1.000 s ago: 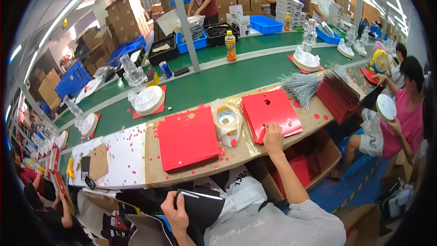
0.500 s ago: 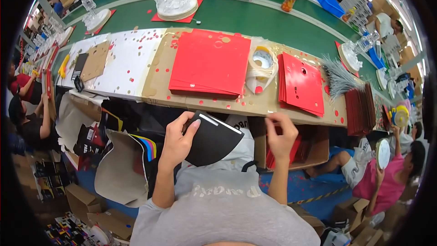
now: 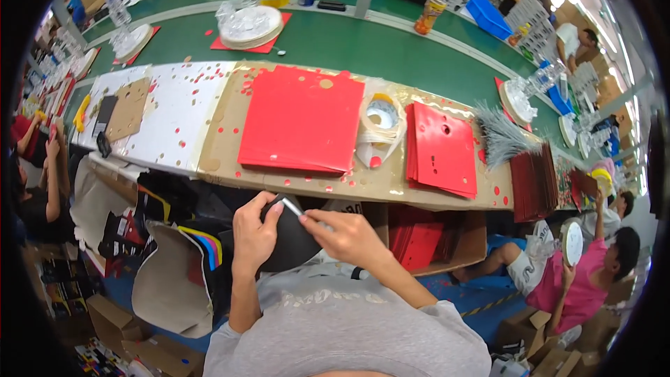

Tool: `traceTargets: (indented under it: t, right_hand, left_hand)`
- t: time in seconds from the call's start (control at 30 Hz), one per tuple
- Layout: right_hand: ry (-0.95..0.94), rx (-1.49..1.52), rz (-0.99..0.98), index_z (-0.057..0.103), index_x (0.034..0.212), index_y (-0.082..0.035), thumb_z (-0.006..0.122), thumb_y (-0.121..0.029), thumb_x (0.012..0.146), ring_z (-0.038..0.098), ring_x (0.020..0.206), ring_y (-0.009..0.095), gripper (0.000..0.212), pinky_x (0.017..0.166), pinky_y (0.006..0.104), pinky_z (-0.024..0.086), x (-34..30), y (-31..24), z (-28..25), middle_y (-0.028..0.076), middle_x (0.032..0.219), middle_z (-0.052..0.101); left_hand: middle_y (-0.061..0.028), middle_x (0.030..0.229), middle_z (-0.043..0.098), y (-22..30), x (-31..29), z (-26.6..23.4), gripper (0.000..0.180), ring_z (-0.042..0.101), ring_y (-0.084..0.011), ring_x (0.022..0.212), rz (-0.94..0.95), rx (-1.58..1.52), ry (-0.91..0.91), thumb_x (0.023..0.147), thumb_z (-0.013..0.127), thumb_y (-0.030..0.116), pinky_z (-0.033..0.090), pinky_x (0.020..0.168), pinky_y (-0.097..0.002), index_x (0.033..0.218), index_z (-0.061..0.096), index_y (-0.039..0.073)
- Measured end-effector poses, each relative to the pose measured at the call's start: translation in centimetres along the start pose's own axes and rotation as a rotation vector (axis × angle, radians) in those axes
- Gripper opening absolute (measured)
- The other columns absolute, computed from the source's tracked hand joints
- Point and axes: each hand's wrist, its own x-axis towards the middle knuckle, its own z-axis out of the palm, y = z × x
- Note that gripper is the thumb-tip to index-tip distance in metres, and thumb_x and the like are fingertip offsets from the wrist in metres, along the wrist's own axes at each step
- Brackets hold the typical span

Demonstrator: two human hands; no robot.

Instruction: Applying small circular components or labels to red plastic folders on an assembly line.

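Below the bench edge, my left hand (image 3: 252, 234) grips a curved black sheet (image 3: 294, 241), its thumb pressed on the upper corner. A narrow white strip (image 3: 292, 206) runs along the top edge of that sheet. My right hand (image 3: 351, 239) pinches at the strip's lower right end, with thumb and forefinger together. Those fingers hide the rest of the sheet's upper edge, so I cannot see whether the strip is lifting there.
On the cardboard-covered bench (image 3: 279, 183) lie a stack of red sheets (image 3: 300, 119), tape rolls (image 3: 381, 120) and smaller red cards (image 3: 441, 150). Wire ties (image 3: 506, 134) sit farther right. Below is a carton (image 3: 464, 255) of red pieces. Behind runs a green conveyor (image 3: 335, 49). People work on both sides.
My right hand has come left from beside the black sheet to its white strip and now pinches there. The view has shifted, so the bench sits slightly lower and farther left.
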Motion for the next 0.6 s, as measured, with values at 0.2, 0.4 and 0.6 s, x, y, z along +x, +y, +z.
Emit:
traceTargets:
  t: [0.2,0.4,0.6]
  right_hand:
    - [-0.017,0.337,0.213,0.071,0.098,-0.003,0.074,-0.006,0.081,0.07,0.078,0.029,0.018,0.066,0.0391,0.057,0.6,0.0,2.2,0.01,0.095,0.071]
    - [-0.036,0.423,0.375,0.068,0.089,-0.003,0.074,-0.006,0.078,0.069,0.077,0.032,0.014,0.067,0.0418,0.055,-0.5,0.9,1.6,0.011,0.085,0.069]
    - [0.053,0.393,0.345,0.066,0.093,-0.004,0.075,-0.008,0.082,0.07,0.074,0.029,0.014,0.064,0.0372,0.056,-0.5,0.8,1.4,0.008,0.086,0.069]
  left_hand:
    - [-0.0154,0.066,0.056,-2.5,0.5,-0.4,0.01,0.052,-0.0189,0.06,0.059,-0.045,-0.04,0.087,0.064,0.006,0.042,0.06,-0.0339,0.088,0.061,-0.003]
    - [-0.0109,0.064,0.049,-1.9,1.6,0.7,0.013,0.047,-0.0177,0.062,0.082,0.019,-0.147,0.084,0.066,0.006,0.04,0.06,-0.0331,0.086,0.058,-0.004]
    - [-0.0091,0.067,0.05,-2.7,2.6,0.7,0.014,0.045,-0.0156,0.065,0.058,-0.058,-0.144,0.088,0.063,0.008,0.039,0.062,-0.0316,0.087,0.058,-0.005]
